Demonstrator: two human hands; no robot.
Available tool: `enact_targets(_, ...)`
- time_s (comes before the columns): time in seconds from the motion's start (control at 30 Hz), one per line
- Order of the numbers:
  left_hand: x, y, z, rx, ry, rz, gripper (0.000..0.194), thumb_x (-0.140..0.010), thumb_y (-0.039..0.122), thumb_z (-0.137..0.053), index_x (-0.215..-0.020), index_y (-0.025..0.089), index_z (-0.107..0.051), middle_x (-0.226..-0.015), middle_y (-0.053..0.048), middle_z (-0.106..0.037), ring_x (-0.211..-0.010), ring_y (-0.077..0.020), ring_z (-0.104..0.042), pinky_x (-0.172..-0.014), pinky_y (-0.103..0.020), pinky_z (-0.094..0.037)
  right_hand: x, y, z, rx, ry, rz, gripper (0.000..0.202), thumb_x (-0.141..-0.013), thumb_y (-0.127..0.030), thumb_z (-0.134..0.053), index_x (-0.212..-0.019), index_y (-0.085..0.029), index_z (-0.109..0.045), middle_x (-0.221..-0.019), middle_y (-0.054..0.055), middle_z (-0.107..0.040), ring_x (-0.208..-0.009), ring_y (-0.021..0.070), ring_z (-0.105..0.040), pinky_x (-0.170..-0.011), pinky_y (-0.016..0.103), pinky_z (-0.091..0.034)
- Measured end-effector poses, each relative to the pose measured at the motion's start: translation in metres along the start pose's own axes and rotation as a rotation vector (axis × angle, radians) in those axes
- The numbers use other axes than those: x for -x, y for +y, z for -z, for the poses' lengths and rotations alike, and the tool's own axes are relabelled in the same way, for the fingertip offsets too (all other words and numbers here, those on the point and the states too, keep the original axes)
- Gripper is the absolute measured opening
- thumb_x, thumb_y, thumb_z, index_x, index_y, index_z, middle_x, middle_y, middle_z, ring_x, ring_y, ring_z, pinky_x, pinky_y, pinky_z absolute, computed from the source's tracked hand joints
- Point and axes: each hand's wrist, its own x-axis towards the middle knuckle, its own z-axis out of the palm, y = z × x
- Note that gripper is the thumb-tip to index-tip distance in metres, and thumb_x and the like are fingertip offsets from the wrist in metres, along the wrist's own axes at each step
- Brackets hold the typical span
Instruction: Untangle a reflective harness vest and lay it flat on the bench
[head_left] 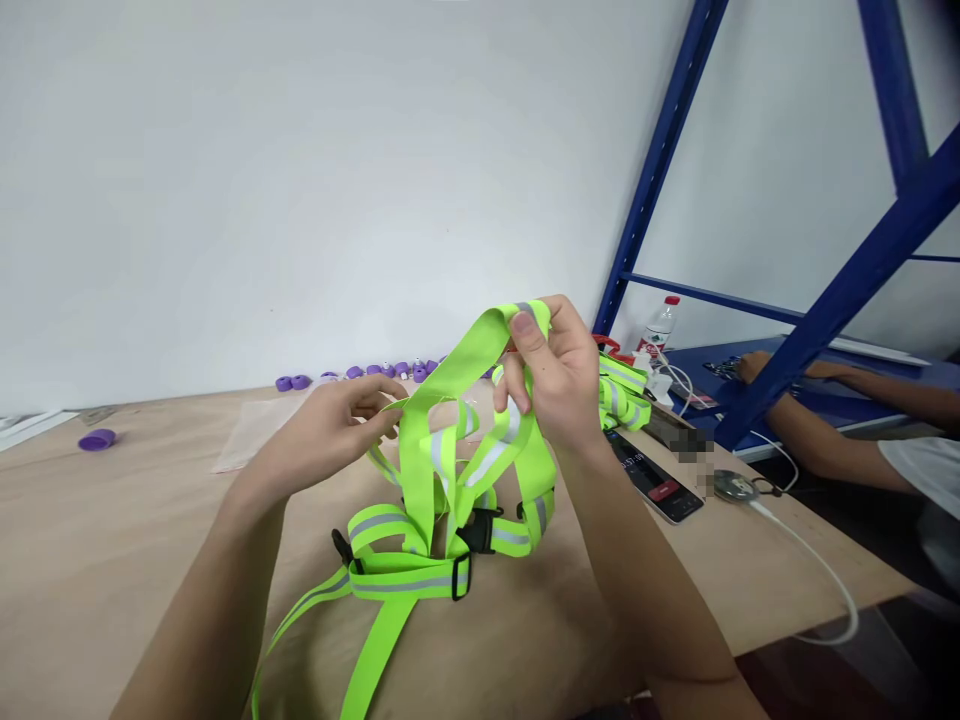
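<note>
Neon green straps (409, 580) with grey reflective stripes hang in loops between my hands, above the wooden table. My right hand (553, 370) grips the upper loop, thumb pressed on the band. At the left, my left hand (341, 425) has its fingers curled, with the edge of a green band between thumb and fingers. A black buckle (480, 530) and a black slider (460, 577) sit low on the straps. Two strap ends trail down toward the front.
Purple caps (292, 383) line the wall side of the wooden table (90, 530). Folded green straps (622, 392), a phone (660, 480), cables and a bottle (660, 325) are at the right. Beyond a blue metal frame (862, 270), another person's arms rest over a blue surface.
</note>
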Motion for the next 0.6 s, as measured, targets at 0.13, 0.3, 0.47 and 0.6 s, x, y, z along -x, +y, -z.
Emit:
enact_targets(0.13, 0.001, 0.002, 0.005, -0.075, 0.107, -0.019, 0.03, -0.092, 0.047, -0.055, -0.095, 0.022, -0.071, -0.092, -0.004, -0.075, -0.084, -0.0224, -0.071, -0.076, -0.033, -0.058, -0.003, -0.003, 0.01, 0.13, 0.009, 0.054, 0.033, -0.092, -0.055, -0.062, -0.086, -0.026, -0.045, -0.068, -0.008, -0.058, -0.041, 0.0066, -0.048, -0.045, 0.022, -0.047)
enact_targets(0.3, 0.005, 0.001, 0.017, -0.179, 0.616, -0.036, 0.019, -0.087, 0.031, -0.057, -0.095, 0.022, -0.072, -0.093, -0.002, -0.075, -0.084, -0.0198, -0.071, -0.075, -0.031, -0.059, -0.003, -0.012, 0.025, 0.709, -0.001, 0.142, 0.02, -0.096, -0.042, -0.058, -0.087, -0.024, -0.054, -0.074, -0.002, -0.063, -0.066, 0.0154, -0.06, -0.06, 0.027, -0.043)
enact_targets(0.47, 0.015, 0.005, 0.024, -0.337, 0.853, -0.097, 0.028, -0.082, 0.013, -0.051, -0.099, 0.023, -0.071, -0.1, 0.002, -0.075, -0.091, -0.0164, -0.072, -0.076, -0.026, -0.059, -0.004, -0.016, 0.032, 1.163, -0.065, 0.048, 0.015, -0.095, -0.038, -0.055, -0.088, -0.024, -0.057, -0.061, -0.002, -0.056, -0.06, 0.0194, -0.054, -0.059, 0.028, -0.031)
enact_targets(0.6, 0.019, 0.008, 0.031, -0.291, 0.957, -0.068, 0.032, -0.078, 0.011, -0.052, -0.102, 0.019, -0.071, -0.101, -0.001, -0.075, -0.093, -0.0182, -0.072, -0.084, -0.032, -0.06, -0.004, -0.015, 0.033, 1.025, -0.217, -0.019, 0.023, -0.094, -0.038, -0.057, -0.076, -0.022, -0.057, -0.067, 0.0, -0.067, -0.059, 0.0171, -0.055, -0.056, 0.027, -0.032)
